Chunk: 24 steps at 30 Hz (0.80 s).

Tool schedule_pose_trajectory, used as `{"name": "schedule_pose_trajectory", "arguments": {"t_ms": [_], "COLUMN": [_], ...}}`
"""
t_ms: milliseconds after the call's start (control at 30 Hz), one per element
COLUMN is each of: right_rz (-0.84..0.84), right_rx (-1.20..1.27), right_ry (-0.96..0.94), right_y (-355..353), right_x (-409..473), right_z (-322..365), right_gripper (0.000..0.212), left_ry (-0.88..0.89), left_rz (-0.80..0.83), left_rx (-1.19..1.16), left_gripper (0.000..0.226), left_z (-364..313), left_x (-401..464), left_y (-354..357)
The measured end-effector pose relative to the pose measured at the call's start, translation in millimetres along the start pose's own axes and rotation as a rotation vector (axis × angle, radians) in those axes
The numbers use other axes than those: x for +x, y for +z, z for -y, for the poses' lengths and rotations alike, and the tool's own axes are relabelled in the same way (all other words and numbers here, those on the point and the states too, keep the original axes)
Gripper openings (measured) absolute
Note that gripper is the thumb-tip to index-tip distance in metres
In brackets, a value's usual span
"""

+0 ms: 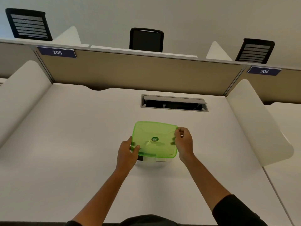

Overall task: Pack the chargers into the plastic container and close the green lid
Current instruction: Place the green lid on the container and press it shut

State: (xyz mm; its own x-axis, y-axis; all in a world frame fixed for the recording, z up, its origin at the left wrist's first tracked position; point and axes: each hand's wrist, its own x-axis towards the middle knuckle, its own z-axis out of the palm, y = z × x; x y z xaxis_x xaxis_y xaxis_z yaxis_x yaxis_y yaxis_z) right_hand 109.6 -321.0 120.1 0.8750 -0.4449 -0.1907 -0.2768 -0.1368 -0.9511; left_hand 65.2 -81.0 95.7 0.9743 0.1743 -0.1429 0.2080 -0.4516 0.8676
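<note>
A translucent green lid (pixel 154 139) with a round dark sticker lies on top of the clear plastic container (pixel 151 161), whose near wall shows below the lid's front edge. Through that wall I make out a dark and a white shape, probably chargers (pixel 143 158). My left hand (pixel 127 152) grips the lid's near left corner, thumb on top. My right hand (pixel 183 141) holds the lid's right edge, fingers pinching at the far right corner. The container stands on the white desk (pixel 65 144) in the middle.
An open cable hatch (pixel 174 104) is set in the desk behind the container. White side dividers (pixel 259 121) rise at left and right, a beige partition (pixel 138 72) at the back. Black chairs stand beyond it.
</note>
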Motion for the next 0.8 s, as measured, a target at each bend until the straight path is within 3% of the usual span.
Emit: {"name": "schedule_pose_trajectory", "arguments": {"t_ms": [367,800], "right_rz": [0.079,0.159], "right_rx": [-0.435,-0.605], "right_ry": [-0.008,-0.019], "right_y": [7.3,14.9], "right_x": [-2.9,-2.0], "right_z": [-20.9,-17.7], "right_gripper": [0.036,0.048], "left_ry": [-0.088,-0.183], "left_rz": [0.043,0.078], "left_rx": [0.164,0.216], "left_gripper": [0.055,0.05], "left_z": [13.5,26.7], "left_x": [-8.9,-0.7], "left_y": [12.2,13.9]}}
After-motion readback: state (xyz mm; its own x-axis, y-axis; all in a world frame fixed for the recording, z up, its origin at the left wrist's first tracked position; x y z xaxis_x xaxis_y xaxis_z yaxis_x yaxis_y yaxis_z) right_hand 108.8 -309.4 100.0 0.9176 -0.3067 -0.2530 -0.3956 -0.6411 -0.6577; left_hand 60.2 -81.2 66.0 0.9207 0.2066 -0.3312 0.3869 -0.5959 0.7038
